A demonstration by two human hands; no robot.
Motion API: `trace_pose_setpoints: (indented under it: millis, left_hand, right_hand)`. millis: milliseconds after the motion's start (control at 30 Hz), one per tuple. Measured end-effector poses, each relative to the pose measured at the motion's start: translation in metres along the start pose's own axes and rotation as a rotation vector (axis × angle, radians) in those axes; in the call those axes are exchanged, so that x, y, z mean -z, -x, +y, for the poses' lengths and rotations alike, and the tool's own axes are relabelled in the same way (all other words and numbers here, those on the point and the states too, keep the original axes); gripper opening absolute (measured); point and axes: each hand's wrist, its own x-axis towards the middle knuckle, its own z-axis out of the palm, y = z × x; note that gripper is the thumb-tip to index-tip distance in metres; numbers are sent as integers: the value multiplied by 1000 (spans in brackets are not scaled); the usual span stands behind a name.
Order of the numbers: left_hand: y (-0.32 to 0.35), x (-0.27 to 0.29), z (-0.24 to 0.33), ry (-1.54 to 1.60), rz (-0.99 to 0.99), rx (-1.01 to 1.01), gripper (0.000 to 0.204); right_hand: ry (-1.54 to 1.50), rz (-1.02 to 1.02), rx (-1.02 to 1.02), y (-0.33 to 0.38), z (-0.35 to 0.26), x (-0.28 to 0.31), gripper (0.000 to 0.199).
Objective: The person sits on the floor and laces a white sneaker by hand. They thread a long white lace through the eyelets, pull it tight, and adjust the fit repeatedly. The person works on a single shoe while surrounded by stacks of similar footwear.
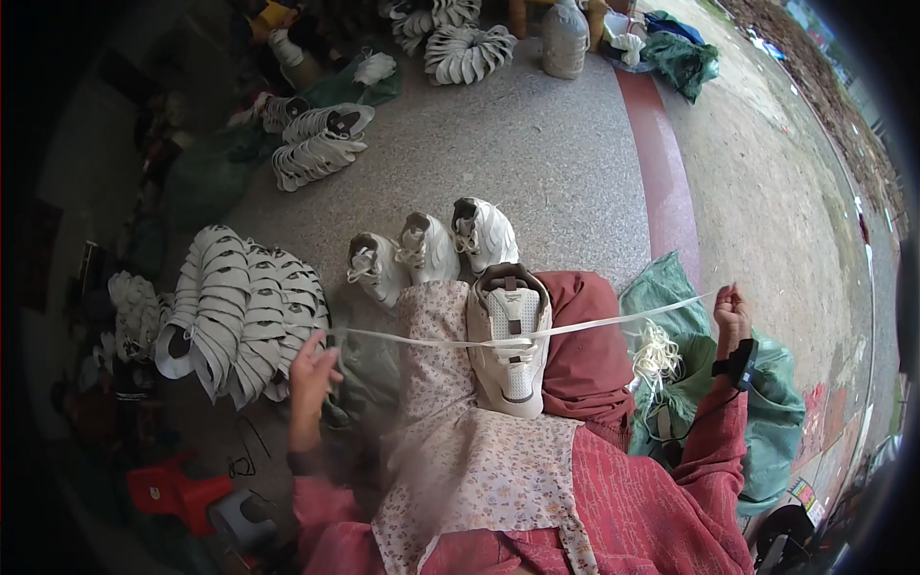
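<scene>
A white shoe upper (511, 374) with a brown collar and perforated tongue rests across my thighs, its opening away from me. One long white shoelace (412, 339) runs through it near the middle and stretches out to both sides. At the left end of the lace, my left hand (310, 381) pinches it at the fingertips. Out to the right, my right hand (732, 316) is closed on the other end, held up a bit higher. Three laced white shoes (485, 233) stand on the floor just beyond my knees.
Stacks of unlaced white uppers (222, 311) sit at my left, with another stack (321, 144) farther off. A bundle of white laces (657, 355) lies on green sacking (771, 422) by my right side. A red stool (172, 491) is at lower left; a plastic jug (564, 40) stands far ahead.
</scene>
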Motion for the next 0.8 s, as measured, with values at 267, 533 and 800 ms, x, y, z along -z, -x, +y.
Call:
trace_pose_setpoints:
  millis: [267, 533, 800]
  left_hand:
    - [23, -109, 76, -407, -243, -871, 19]
    - [11, -193, 116, -277, -568, -1045, 8]
    - [14, -213, 120, -702, -607, -1062, 24]
  right_hand:
    - [1045, -522, -63, 213, 196, -107, 21]
    - [1617, -1294, -309, 306, 250, -139, 20]
    - [1540, -2071, -16, 356, 235, -157, 36]
